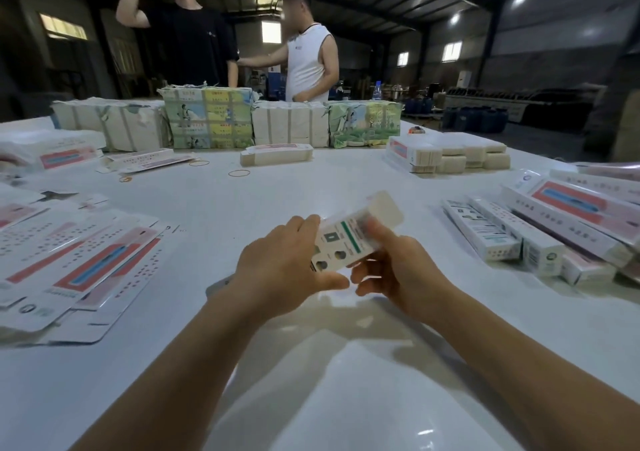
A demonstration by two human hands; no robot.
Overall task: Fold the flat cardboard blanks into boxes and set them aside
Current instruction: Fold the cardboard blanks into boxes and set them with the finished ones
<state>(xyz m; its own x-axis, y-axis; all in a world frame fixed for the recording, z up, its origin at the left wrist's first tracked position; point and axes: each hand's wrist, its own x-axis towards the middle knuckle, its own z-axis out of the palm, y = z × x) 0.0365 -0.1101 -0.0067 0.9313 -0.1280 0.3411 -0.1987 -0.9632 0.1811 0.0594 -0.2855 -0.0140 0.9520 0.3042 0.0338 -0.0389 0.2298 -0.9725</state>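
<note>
While both my hands grip it above the white desk (pixel 311 381), the half-folded box (pixel 349 239) sits between them, its end flap sticking up away from me. My left hand (pixel 277 267) curls around its near end and my right hand (pixel 398 267) pinches its right side. Left of the box lie flat blanks (pixel 76 260); right of it lie finished boxes (pixel 540 232).

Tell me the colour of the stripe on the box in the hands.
Green, on the white box; the head view shows it.
</note>
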